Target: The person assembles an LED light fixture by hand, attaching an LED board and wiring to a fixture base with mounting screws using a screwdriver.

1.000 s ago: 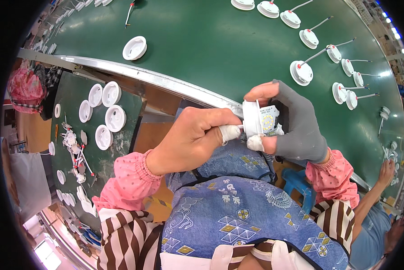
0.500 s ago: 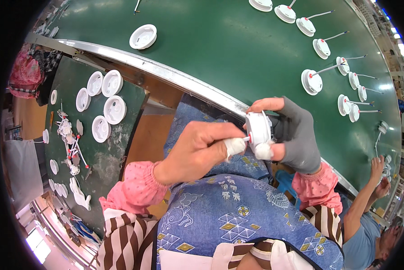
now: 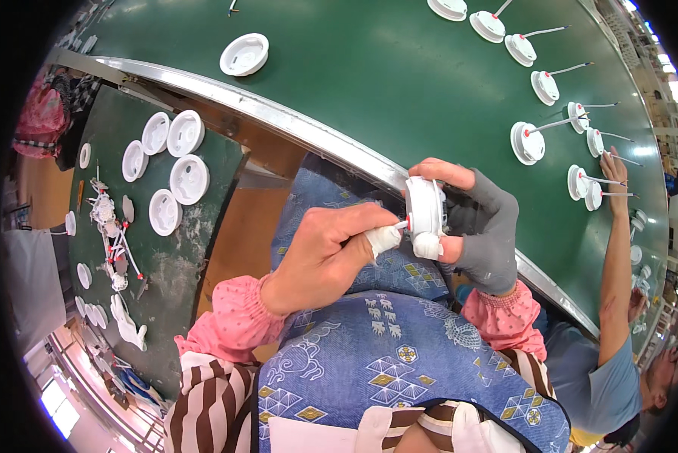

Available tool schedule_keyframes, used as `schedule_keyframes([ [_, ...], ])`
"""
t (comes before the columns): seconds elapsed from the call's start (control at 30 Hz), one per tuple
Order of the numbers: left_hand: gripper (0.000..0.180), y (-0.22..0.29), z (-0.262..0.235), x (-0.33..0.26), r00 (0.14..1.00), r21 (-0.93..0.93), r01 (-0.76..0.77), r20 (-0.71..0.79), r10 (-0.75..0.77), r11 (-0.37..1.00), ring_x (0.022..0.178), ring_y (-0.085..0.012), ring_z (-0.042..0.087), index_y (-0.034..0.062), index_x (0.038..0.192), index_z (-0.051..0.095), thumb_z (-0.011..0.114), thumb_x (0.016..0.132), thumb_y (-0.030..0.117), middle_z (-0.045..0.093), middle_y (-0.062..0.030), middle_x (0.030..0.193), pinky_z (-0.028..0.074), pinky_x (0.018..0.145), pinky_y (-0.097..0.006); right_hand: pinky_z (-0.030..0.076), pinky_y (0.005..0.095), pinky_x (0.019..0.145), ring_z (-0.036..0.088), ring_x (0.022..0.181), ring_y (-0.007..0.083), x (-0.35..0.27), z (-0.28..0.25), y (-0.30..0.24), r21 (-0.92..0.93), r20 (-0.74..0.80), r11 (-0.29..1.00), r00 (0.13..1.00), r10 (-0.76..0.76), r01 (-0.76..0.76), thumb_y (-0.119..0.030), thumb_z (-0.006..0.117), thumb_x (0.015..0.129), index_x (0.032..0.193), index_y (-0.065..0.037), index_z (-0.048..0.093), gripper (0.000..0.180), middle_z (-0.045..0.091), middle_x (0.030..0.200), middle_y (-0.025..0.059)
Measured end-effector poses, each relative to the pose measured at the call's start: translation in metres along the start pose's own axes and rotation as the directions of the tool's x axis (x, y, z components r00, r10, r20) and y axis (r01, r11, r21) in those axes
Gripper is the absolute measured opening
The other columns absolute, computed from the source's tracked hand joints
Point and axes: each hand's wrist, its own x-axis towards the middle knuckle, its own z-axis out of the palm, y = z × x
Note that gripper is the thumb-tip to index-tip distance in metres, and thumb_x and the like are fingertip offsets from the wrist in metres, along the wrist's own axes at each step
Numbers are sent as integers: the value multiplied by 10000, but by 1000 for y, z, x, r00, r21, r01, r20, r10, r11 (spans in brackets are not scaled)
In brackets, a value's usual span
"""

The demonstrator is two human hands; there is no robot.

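Observation:
In front of my apron I hold a round white plastic housing [image 3: 425, 208], tilted on its edge. My right hand [image 3: 484, 226], in a grey fingerless glove with a white-wrapped thumb, grips it by the rim. My left hand [image 3: 331, 253] is bare, apart from a white wrapping on the thumb. Its thumb and forefinger pinch a short white cable [image 3: 402, 224] where it leaves the housing at a small red grommet. Most of the cable is hidden inside my left hand. The housing's far face is mostly hidden by my right fingers.
Several finished-looking housings with cables [image 3: 528, 143] stand on the green bench [image 3: 369, 90], right. One white cup [image 3: 245, 54] lies there alone. Several more cups [image 3: 189, 180] and a heap of cabled parts [image 3: 112, 226] occupy the left table. A co-worker's arm [image 3: 617, 264] reaches in at right.
Both hands and the housing have shifted slightly left, and the housing has turned more edge-on. The co-worker's arm has stretched forward to the housings on the bench.

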Motion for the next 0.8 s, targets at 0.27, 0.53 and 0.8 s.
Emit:
schedule_keyframes([
  [0.27, 215, -15, -15, 16, 955, 361, -294, 74, 287, 885, 877, -381, 642, 14, 1024, 685, 582, 865, -88, 669, -179, 895, 511, 754, -418, 445, 304, 1006, 571, 1145, 166, 5, 0, 3, -126, 112, 990, 991, 72, -58, -13, 767, 683, 1329, 45, 600, 670, 587, 1272, 101],
  [0.53, 129, 9, -11, 9, 994, 300, -77, 100, 49, 951, 607, -258, 572, 7, 986, 658, 615, 865, -8, 585, -127, 754, 442, 583, -356, 459, 330, 993, 579, 1109, 170, 7, -3, -10, -423, 260, 893, 965, -42, 153, -118, 757, 682, 1364, -24, 587, 710, 578, 1239, 113],
  [0.8, 116, 23, -23, 5, 974, 60, 53, 217, -64, 997, 611, -161, 580, -11, 972, 697, 646, 900, 65, 653, -80, 778, 435, 580, -295, 499, 294, 908, 618, 1020, 141, 4, 0, -34, -139, 359, 966, 898, 256, -220, -78, 778, 701, 1326, 5, 592, 657, 617, 1146, 79],
])
